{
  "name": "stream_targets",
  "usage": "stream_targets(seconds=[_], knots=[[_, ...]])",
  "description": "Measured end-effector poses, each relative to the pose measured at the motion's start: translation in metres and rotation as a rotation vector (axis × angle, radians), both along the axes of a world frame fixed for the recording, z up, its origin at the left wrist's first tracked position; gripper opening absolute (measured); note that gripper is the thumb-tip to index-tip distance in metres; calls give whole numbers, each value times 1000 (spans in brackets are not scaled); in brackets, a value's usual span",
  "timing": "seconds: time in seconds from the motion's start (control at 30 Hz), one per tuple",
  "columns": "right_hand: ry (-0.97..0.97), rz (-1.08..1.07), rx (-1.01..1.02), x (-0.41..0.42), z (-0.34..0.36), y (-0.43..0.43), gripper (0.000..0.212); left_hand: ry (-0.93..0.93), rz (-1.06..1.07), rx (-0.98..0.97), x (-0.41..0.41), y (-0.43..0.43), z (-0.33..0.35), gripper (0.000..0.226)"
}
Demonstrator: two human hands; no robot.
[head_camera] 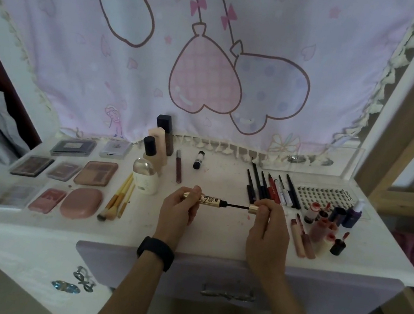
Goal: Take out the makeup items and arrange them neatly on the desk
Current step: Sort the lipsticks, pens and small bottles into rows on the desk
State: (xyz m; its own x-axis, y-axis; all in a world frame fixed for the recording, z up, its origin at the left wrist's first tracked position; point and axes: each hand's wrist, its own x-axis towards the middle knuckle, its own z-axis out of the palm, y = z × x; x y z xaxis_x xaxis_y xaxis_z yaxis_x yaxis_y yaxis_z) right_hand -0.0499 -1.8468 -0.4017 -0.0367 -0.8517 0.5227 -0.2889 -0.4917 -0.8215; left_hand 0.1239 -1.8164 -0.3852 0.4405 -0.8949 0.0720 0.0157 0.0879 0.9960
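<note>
One gold mascara tube, level above the white desk's middle, left hand curled round it; right hand pinches its gold cap, black wand bared between. Best: slide wand in straight, twist tight, lay beside the desk's right-side dark slim pencils.

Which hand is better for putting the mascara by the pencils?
Right, likely. The right hand pinches the wand's cap just in front of the pencils; the left hand grips the tube farther over, nearer the brushes.
</note>
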Motion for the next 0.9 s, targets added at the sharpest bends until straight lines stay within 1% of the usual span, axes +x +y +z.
stream_targets(seconds=[0.17,0.3,0.4,0.53,0.63,0.7,0.73,0.8,0.9], knots=[[-18,4,58,0,-1,-1,19,50,23,-23,0,-1,0,31],[-127,-38,132,-6,-1,-6,20,254,75,-56,10,-4,0,30],[-128,-6,161,-7,-1,-5,19,202,43,-66,12,-4,-3,29],[-232,-4,201,-8,0,-5,16,213,47,-56,12,-5,-2,28],[-261,36,187,-9,1,-3,6,310,42,-33,16,-5,-1,17],[-241,42,182,-8,1,-3,11,383,5,-7,18,-5,2,11],[-229,34,186,-9,0,-3,12,394,-13,13,19,-6,3,14],[-226,19,190,-10,-3,-5,13,383,-29,56,20,-7,5,16],[-270,2,184,-8,-3,-8,13,294,-94,126,16,-16,11,21]])
